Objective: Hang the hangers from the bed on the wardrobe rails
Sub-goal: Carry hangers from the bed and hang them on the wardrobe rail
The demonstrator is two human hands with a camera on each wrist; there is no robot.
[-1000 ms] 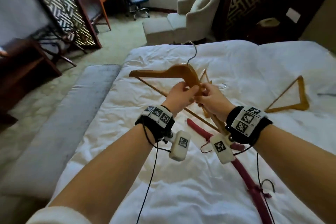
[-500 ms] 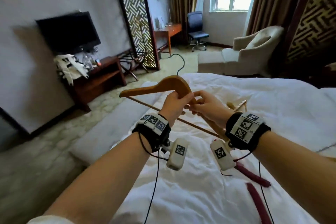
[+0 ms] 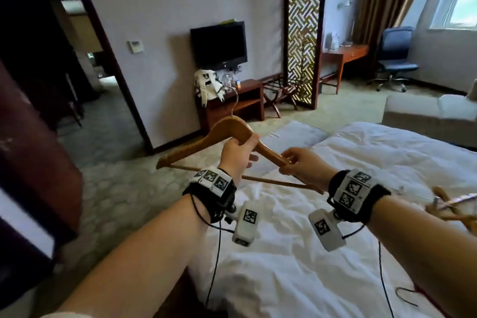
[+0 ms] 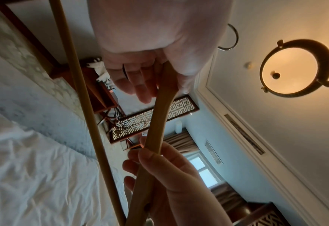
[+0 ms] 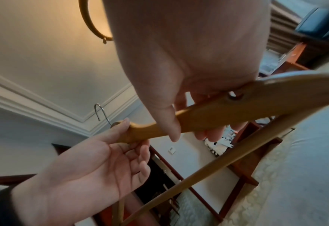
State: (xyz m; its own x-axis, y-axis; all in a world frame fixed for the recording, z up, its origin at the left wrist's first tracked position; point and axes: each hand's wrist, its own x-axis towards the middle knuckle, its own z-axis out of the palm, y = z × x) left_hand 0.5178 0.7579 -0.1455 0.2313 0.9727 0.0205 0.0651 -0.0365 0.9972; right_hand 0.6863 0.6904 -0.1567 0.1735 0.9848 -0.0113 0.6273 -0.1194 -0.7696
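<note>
1. The wooden hanger (image 3: 227, 134) is held up in the air over the near corner of the bed (image 3: 387, 162), metal hook (image 3: 233, 99) uppermost, with its lower bar running under both wrists
2. The left hand (image 3: 236, 153) holds the neck just under the hook, thumb over the top edge; in the right wrist view its other fingers (image 5: 138, 154) lie loosely beneath the wood rather than clamped
3. The right hand (image 3: 300, 165) pinches the shoulder arm, thumb (image 5: 167, 122) on one face and fingers curled behind
4. To carry it well, I judge one firm hold at the neck serves best, hook kept free and turned towards the rail, the long bar kept clear of the wrist cables
5. At least one more wooden hanger (image 3: 454, 210) lies on the white sheet at the right edge, so the job looks unfinished
6. Around: patterned carpet, a wall television (image 3: 219, 45) above a wooden cabinet (image 3: 232, 103), a lattice screen (image 3: 303, 20), a desk (image 3: 346, 53) with an office chair (image 3: 395, 57), and a dark wooden panel (image 3: 33, 150) at left; no rail is in view
</note>
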